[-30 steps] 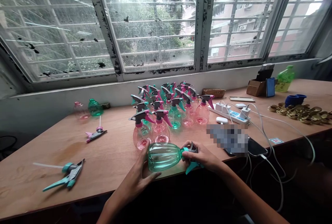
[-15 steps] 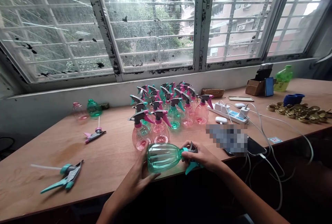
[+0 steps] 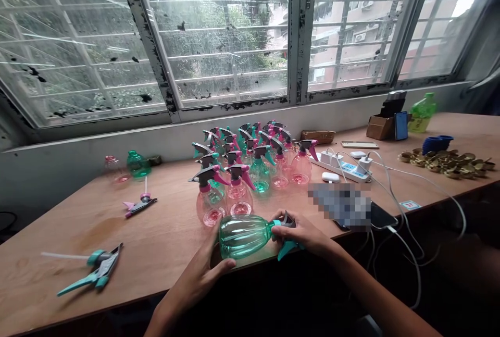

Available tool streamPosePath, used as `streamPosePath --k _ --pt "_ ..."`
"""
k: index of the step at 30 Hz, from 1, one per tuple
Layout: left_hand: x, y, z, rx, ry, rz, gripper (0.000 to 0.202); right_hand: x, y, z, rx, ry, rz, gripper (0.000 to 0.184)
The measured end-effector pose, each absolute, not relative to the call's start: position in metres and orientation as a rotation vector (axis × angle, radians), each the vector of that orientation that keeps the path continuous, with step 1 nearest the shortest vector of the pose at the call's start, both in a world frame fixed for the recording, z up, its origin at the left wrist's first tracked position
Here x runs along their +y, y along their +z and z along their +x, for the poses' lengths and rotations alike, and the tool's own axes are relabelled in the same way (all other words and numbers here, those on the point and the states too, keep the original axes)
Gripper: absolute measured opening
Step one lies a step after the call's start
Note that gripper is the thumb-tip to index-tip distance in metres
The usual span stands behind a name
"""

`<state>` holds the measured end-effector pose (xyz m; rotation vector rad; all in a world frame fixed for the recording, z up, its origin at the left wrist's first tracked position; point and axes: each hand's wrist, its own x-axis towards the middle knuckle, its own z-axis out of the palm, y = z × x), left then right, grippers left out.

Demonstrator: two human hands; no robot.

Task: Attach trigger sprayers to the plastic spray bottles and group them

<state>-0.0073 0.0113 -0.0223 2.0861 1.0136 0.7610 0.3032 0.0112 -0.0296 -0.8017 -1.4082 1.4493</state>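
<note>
A green see-through spray bottle (image 3: 244, 236) lies sideways in my two hands at the table's front edge. My left hand (image 3: 209, 259) is wrapped round its base end, thumb below. At the other end, my right hand (image 3: 299, 233) closes on the collar and grey-and-teal spray head, partly hiding them. Just behind stand several pink and green spray bottles (image 3: 239, 199) with their heads on. To the left lie a loose teal spray head (image 3: 97, 269) with its tube and a smaller-looking pink one (image 3: 141, 204). A pink bottle (image 3: 116, 169) and a green bottle (image 3: 138, 164) stand headless at the back left.
Right of the bottles are a power strip (image 3: 344, 167) with white cables, a phone (image 3: 383, 215) and a white case (image 3: 330, 177). Farther right lie a heap of brass-coloured parts (image 3: 449, 165) and blue rings (image 3: 437, 144). Windows (image 3: 230, 40) rise behind the wooden table (image 3: 164, 253).
The camera view has shifted slightly. My left thumb has moved up a little against the bottle. Both hands still hold the same green spray bottle.
</note>
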Motion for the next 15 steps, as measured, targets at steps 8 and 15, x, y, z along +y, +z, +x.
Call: streamPosePath --k 8,15 --pt "0.005 -0.017 0.001 1.039 0.775 2.078 0.090 0.010 -0.029 0.304 -1.409 1.435 -0.809 0.037" --pt "0.006 -0.011 0.001 0.973 0.754 1.935 0.092 0.009 -0.028 0.303 -1.418 1.444 -0.827 0.038"
